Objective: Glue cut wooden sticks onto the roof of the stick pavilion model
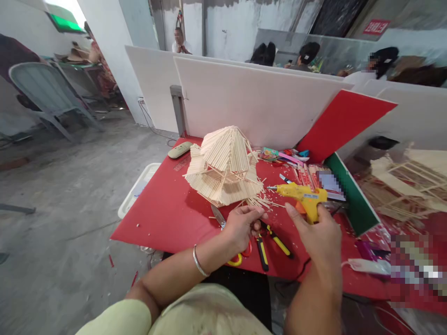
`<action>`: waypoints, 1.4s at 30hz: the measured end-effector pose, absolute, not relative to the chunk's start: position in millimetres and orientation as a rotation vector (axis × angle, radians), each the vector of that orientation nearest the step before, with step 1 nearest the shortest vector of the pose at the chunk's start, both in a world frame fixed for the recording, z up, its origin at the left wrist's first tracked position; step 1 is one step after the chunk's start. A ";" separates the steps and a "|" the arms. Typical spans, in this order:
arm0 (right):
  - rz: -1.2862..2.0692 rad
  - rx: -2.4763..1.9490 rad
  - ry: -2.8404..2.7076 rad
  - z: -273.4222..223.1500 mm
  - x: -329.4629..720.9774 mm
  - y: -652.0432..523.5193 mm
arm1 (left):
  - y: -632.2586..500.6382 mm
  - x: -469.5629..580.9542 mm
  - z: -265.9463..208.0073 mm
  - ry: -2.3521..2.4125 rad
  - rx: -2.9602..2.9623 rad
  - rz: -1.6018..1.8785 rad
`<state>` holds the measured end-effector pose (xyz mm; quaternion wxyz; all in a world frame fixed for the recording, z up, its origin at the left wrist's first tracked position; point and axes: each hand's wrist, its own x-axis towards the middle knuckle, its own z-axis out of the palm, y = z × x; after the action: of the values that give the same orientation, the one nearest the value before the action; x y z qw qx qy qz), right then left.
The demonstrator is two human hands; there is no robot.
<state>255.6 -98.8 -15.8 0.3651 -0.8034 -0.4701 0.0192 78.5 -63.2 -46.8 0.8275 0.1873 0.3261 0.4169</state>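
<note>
A stick model (pixel 225 160) is set on the red table (pixel 153 209), upright with its peak up, its lower roof spread wide. It is placed ahead of the left hand (pixel 242 228) and slightly to that hand's left; by the left hand it is approached more closely than by the right hand (pixel 321 237). The left fingertips are held together; whether anything thin is pinched cannot be told. By the right hand a yellow glue gun (pixel 301 193) is gripped at its handle, its barrel laid crosswise with the nozzle pointed left toward the model. Between nozzle and model, loose sticks (pixel 257 200) are scattered. Below, pliers (pixel 276 242) and scissors (pixel 234 261) are crowded near the front edge. The back is bounded by a white board (pixel 251 100); leftward, red surface is seen out to the edge.
</note>
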 end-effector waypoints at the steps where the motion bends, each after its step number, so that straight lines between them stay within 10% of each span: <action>1: 0.093 -2.099 -1.194 -20.6 260.9 -103.4 | -61.5 86.6 -54.0 0.721 0.381 0.890; 19: 0.113 -1.869 -1.266 -19.5 254.5 -105.6 | -57.4 43.3 -5.1 0.566 0.384 1.023; 42: -1.096 -1.443 -1.725 44.9 188.9 -59.9 | -12.8 18.7 2.7 0.605 0.376 1.251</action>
<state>188.9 -59.9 44.9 0.3142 -0.5476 -0.6546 -0.4158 18.7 -12.8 2.7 0.7519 0.1721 0.2768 0.5730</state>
